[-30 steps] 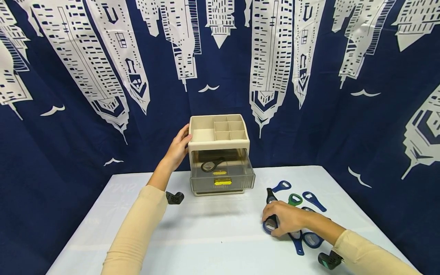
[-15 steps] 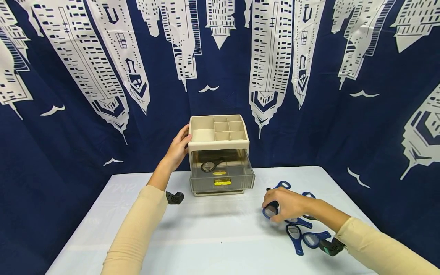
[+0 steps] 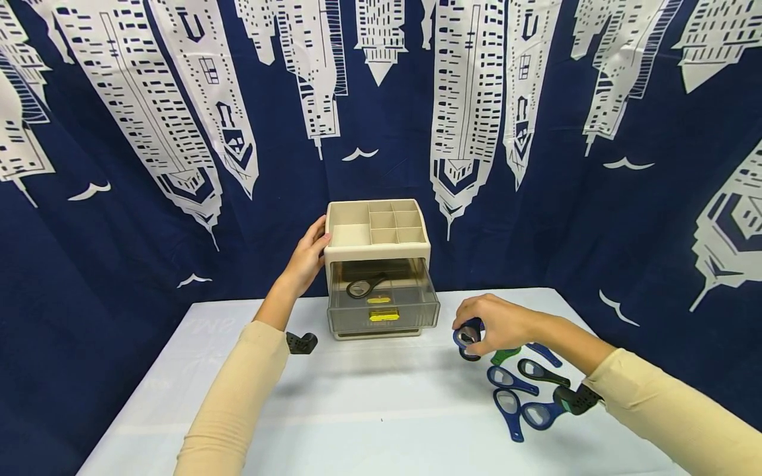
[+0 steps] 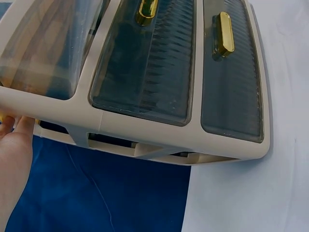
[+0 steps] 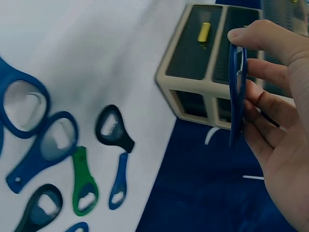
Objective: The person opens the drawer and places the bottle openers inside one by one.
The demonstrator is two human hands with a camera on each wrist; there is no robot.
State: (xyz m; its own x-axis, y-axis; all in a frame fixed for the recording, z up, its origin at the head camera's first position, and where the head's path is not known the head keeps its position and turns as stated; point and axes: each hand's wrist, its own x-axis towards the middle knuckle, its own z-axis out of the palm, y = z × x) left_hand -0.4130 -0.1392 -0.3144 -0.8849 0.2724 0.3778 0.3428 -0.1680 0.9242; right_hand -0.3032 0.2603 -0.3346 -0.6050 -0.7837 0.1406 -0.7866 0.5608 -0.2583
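Observation:
My left hand rests on the left side of a beige drawer organizer, fingers lying along its wall. The organizer's smoky clear top drawer is pulled out, with a black bottle opener inside. In the left wrist view, two lower drawers with gold handles are closed. My right hand pinches a blue bottle opener between thumb and fingers, upright in the right wrist view. It is right of the organizer, above another black bottle opener on the table.
Several bottle openers lie right of and below my right hand: a green bottle opener, a black bottle opener and blue bottle openers. A navy curtain with white buildings hangs behind the white table.
My right hand has lifted the blue bottle opener and moved toward the far side of the table, uncovering several openers. My left hand and the open drawer stay in place.

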